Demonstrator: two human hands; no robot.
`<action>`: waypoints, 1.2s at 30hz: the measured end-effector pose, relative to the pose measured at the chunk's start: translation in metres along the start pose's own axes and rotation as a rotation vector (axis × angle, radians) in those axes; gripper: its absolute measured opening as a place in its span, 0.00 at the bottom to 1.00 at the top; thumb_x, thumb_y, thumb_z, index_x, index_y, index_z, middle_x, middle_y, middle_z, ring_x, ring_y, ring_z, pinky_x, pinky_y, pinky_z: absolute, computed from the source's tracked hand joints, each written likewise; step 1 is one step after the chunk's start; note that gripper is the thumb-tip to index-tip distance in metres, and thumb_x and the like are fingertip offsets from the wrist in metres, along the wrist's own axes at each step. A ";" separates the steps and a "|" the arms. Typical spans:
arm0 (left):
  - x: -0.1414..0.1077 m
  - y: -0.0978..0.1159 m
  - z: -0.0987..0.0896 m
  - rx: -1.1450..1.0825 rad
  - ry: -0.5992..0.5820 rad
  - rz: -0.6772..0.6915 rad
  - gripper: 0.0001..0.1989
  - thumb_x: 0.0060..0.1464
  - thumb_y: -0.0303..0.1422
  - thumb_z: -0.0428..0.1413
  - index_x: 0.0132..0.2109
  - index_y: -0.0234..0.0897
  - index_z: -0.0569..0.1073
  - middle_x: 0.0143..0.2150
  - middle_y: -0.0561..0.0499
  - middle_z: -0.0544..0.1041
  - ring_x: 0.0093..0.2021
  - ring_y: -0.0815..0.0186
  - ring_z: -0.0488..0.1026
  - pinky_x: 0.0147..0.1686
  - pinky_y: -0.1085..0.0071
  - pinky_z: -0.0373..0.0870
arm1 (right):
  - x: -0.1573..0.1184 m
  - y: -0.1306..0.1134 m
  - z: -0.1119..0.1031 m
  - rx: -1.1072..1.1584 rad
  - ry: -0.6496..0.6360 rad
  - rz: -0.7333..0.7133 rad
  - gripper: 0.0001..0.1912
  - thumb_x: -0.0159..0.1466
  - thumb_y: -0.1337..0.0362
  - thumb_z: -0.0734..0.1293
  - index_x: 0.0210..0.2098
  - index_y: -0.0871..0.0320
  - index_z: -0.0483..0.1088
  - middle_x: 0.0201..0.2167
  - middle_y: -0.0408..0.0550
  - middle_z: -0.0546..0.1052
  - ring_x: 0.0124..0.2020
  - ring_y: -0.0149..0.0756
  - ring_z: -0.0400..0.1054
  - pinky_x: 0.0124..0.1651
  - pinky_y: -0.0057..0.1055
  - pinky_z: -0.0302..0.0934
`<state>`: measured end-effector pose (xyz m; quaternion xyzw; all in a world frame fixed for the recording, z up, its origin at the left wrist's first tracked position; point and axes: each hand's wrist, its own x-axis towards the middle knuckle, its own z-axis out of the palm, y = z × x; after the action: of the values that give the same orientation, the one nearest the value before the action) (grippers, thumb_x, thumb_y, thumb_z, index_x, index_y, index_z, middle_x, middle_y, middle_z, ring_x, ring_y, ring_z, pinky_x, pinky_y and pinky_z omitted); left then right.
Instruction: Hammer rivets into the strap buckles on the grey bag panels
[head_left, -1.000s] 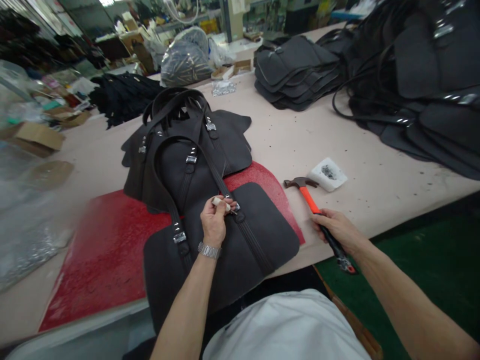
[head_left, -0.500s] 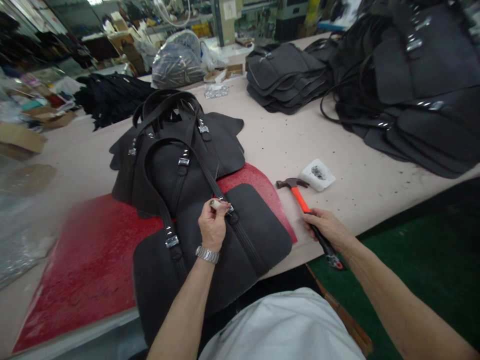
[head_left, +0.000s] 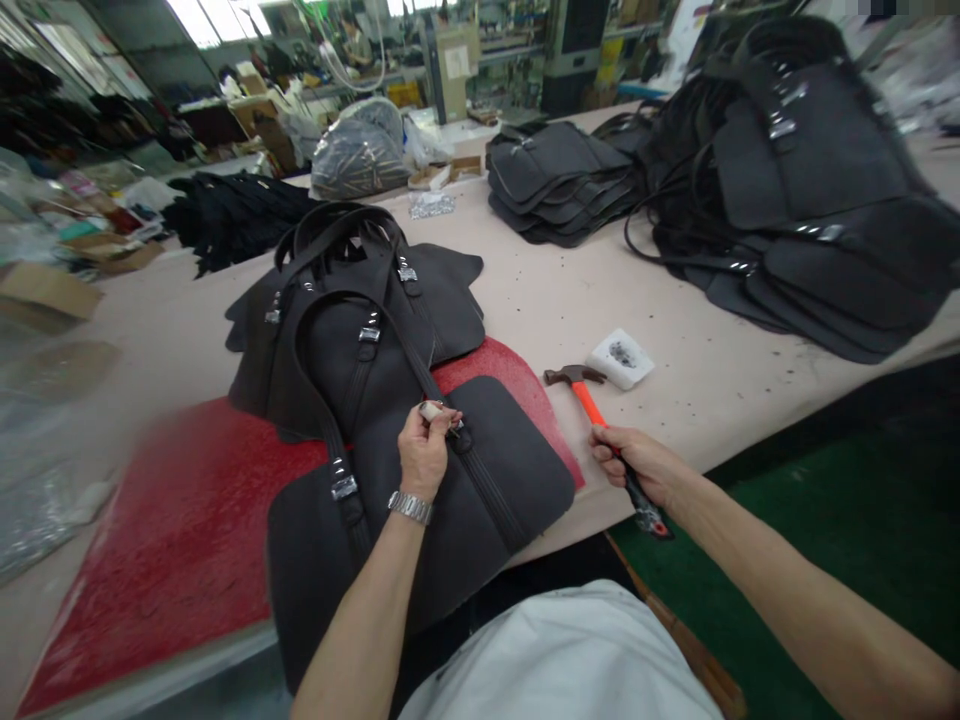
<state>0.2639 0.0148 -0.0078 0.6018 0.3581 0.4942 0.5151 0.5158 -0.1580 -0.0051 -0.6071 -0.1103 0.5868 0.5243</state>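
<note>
My right hand (head_left: pixel 634 462) is wrapped round the orange-and-black handle of a claw hammer (head_left: pixel 589 400), its head over the table just right of the red board. My left hand (head_left: pixel 424 450) is pinched closed over a dark bag panel (head_left: pixel 517 450), close to a metal strap buckle (head_left: pixel 459 432). A short whitish tube-like piece (head_left: pixel 430 408) shows at its fingertips; I cannot tell whether it is held or wrapped on a finger. The panel carries a strap handle and a second shiny buckle (head_left: pixel 343 482), and hangs over the table's front edge.
Under the panel lies a red board (head_left: pixel 187 510). More panels with handles (head_left: pixel 435 310) overlap behind it. A white block (head_left: pixel 621 358) with a dark-speckled top sits beyond the hammer. Dark panels (head_left: pixel 562 185) and a larger heap (head_left: pixel 810 190) lie at the right. A cardboard box (head_left: pixel 49 297) stands left.
The camera view has tilted up and shifted slightly. My right hand and the hammer stay almost where they were, and my left hand keeps its pinch by the buckle.
</note>
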 end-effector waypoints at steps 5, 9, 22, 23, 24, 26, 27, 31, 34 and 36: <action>-0.007 0.000 0.004 0.168 0.015 0.101 0.13 0.58 0.41 0.58 0.43 0.36 0.71 0.38 0.46 0.79 0.39 0.60 0.79 0.44 0.64 0.75 | -0.026 -0.010 0.026 -0.100 0.063 -0.182 0.15 0.63 0.51 0.64 0.32 0.55 0.59 0.18 0.34 0.59 0.12 0.23 0.46 0.14 0.22 0.40; -0.016 0.000 0.005 0.373 -0.036 0.280 0.09 0.58 0.36 0.58 0.44 0.39 0.72 0.40 0.46 0.80 0.43 0.58 0.78 0.49 0.63 0.72 | -0.066 -0.035 0.050 -0.521 0.088 -0.665 0.19 0.67 0.46 0.59 0.32 0.55 0.61 0.18 0.37 0.63 0.16 0.26 0.55 0.19 0.26 0.48; -0.016 -0.001 0.003 0.415 -0.054 0.330 0.08 0.58 0.35 0.57 0.45 0.39 0.73 0.41 0.46 0.81 0.42 0.58 0.79 0.46 0.65 0.73 | -0.087 -0.053 0.097 -1.216 0.204 -1.242 0.14 0.72 0.57 0.52 0.32 0.56 0.58 0.21 0.42 0.65 0.18 0.29 0.54 0.25 0.30 0.42; -0.016 -0.002 0.003 0.426 -0.056 0.339 0.08 0.59 0.34 0.57 0.45 0.39 0.73 0.41 0.47 0.81 0.41 0.59 0.79 0.45 0.65 0.73 | -0.084 -0.050 0.095 -1.275 0.201 -1.213 0.13 0.72 0.58 0.53 0.33 0.56 0.58 0.21 0.42 0.65 0.18 0.29 0.54 0.25 0.30 0.42; -0.015 -0.003 0.002 0.435 -0.058 0.352 0.07 0.59 0.34 0.57 0.44 0.39 0.73 0.40 0.47 0.81 0.40 0.60 0.79 0.44 0.66 0.74 | -0.082 -0.049 0.094 -1.363 0.186 -1.167 0.12 0.71 0.59 0.53 0.33 0.56 0.59 0.20 0.43 0.66 0.18 0.30 0.54 0.25 0.30 0.40; -0.015 -0.005 0.002 0.444 -0.071 0.376 0.06 0.59 0.33 0.57 0.43 0.38 0.73 0.38 0.48 0.81 0.39 0.61 0.79 0.42 0.67 0.73 | -0.081 -0.051 0.092 -1.521 0.153 -1.084 0.09 0.70 0.62 0.56 0.33 0.57 0.60 0.20 0.43 0.66 0.18 0.30 0.55 0.25 0.31 0.38; -0.014 -0.006 0.001 0.443 -0.075 0.383 0.06 0.59 0.33 0.57 0.42 0.38 0.73 0.38 0.48 0.81 0.39 0.61 0.79 0.42 0.68 0.73 | -0.084 -0.055 0.092 -1.538 0.150 -1.088 0.09 0.70 0.62 0.56 0.33 0.57 0.60 0.20 0.42 0.66 0.18 0.30 0.54 0.25 0.31 0.37; -0.014 -0.009 0.001 0.431 -0.066 0.376 0.07 0.59 0.33 0.57 0.44 0.38 0.73 0.40 0.49 0.81 0.40 0.62 0.79 0.43 0.69 0.73 | -0.101 -0.068 0.101 -1.143 0.268 -1.317 0.13 0.72 0.58 0.55 0.31 0.56 0.57 0.19 0.39 0.62 0.18 0.27 0.54 0.24 0.27 0.43; -0.013 -0.011 0.001 0.434 -0.060 0.372 0.06 0.59 0.33 0.56 0.43 0.38 0.73 0.39 0.48 0.80 0.39 0.62 0.79 0.43 0.69 0.74 | -0.097 -0.058 0.101 -1.054 0.295 -1.350 0.13 0.71 0.59 0.54 0.32 0.56 0.57 0.18 0.38 0.61 0.17 0.27 0.52 0.23 0.27 0.43; -0.013 -0.011 0.001 0.449 -0.066 0.364 0.05 0.59 0.34 0.56 0.41 0.38 0.73 0.36 0.49 0.80 0.36 0.63 0.78 0.40 0.69 0.74 | -0.089 -0.051 0.096 -1.285 0.203 -1.242 0.12 0.70 0.59 0.56 0.30 0.56 0.57 0.16 0.37 0.59 0.16 0.27 0.48 0.22 0.29 0.38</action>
<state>0.2626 0.0045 -0.0215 0.7709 0.3278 0.4672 0.2829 0.4355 -0.1544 0.1098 -0.6630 -0.6789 -0.0338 0.3136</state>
